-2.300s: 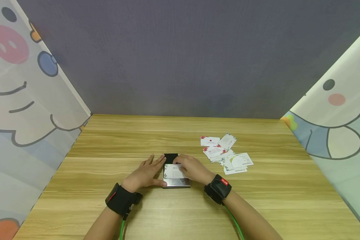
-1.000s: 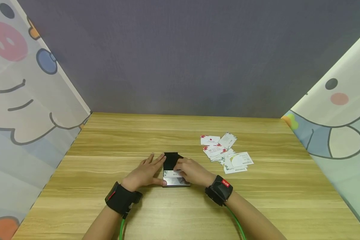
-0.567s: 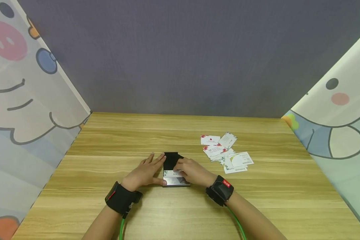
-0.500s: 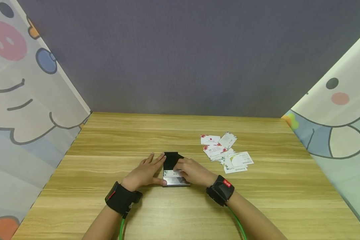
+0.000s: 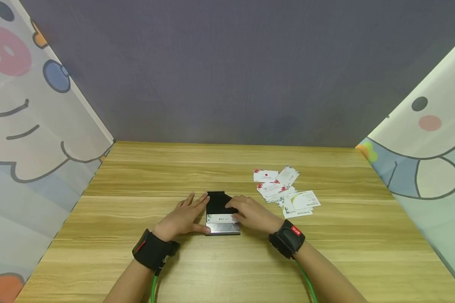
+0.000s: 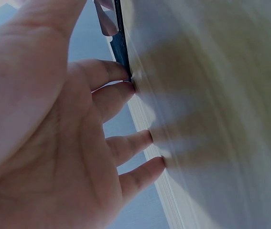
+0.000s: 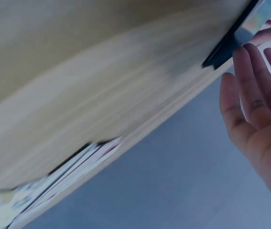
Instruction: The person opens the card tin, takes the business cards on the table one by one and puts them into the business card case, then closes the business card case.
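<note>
A business card case (image 5: 222, 228) lies on the table in front of me, its silver pocket toward me and its black flap (image 5: 216, 202) laid out away from me. A white business card (image 5: 219, 218) shows as a strip between the two, its nearer part hidden in the pocket. My left hand (image 5: 182, 218) has its fingers spread, with index fingertip and thumb at the case's left edge; the left wrist view shows the other fingertips on the tabletop. My right hand (image 5: 251, 213), fingers loosely bent, hovers at the case's right side, fingertips overlapping the flap and the card's end.
A loose pile of several business cards (image 5: 272, 191) with red and green floral prints lies to the right, beyond my right hand. Printed cartoon panels (image 5: 432, 139) flank the wooden table (image 5: 159, 164), and a grey partition (image 5: 227, 75) stands behind it.
The card has slid toward me into the silver pocket. My right hand has since loosened and drawn back a little to the right. My left hand has stayed at the case's edge.
</note>
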Demonstrator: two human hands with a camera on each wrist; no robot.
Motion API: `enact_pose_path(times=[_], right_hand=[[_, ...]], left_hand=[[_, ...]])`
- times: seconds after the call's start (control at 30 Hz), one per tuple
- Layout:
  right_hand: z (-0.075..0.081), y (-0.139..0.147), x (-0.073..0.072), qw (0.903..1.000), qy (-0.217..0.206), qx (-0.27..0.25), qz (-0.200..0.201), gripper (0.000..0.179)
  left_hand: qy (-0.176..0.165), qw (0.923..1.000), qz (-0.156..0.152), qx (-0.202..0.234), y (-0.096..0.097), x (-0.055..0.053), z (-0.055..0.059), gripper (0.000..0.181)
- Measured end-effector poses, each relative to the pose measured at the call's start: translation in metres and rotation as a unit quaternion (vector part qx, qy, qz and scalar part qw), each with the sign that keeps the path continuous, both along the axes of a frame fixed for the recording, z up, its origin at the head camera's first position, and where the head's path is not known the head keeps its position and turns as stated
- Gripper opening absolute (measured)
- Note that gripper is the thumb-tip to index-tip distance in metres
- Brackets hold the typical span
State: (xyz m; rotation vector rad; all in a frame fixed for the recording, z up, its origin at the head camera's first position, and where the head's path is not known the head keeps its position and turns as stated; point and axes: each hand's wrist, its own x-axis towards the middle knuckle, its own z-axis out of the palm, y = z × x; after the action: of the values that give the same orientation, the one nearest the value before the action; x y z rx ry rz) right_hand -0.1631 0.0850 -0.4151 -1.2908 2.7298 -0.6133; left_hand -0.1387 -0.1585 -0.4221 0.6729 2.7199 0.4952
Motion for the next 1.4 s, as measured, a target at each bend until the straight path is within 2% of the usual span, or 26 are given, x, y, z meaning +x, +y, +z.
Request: enact_pose_path(times=[0.4, 0.6, 0.77, 1.07, 1.4], right_hand=[[0.003, 0.054, -0.01, 0.9958, 0.01, 0.001, -0.09, 0.034], [0.002, 0.082, -0.014, 0.9921, -0.009, 0.012, -0.124, 0.038], [0.001, 0.104, -0.017, 0.9888, -0.021, 0.026, -0.145, 0.042], [-0.001, 0.136, -0.02, 0.9855, -0.001, 0.042, -0.165, 0.045], [0.0, 0.154, -0.017, 0.9731, -0.019, 0.087, -0.212, 0.051]], left_hand=[[-0.006, 0.9999, -0.001, 0.009, 0.0, 0.0, 0.002, 0.093], [-0.008, 0.9999, 0.002, 0.009, 0.0, 0.001, 0.003, 0.093], [-0.008, 0.9999, 0.002, 0.009, 0.0, 0.001, 0.004, 0.093], [-0.01, 0.9999, 0.002, 0.01, 0.001, 0.002, 0.005, 0.093], [-0.009, 0.9999, 0.006, 0.005, 0.001, 0.003, 0.003, 0.094]])
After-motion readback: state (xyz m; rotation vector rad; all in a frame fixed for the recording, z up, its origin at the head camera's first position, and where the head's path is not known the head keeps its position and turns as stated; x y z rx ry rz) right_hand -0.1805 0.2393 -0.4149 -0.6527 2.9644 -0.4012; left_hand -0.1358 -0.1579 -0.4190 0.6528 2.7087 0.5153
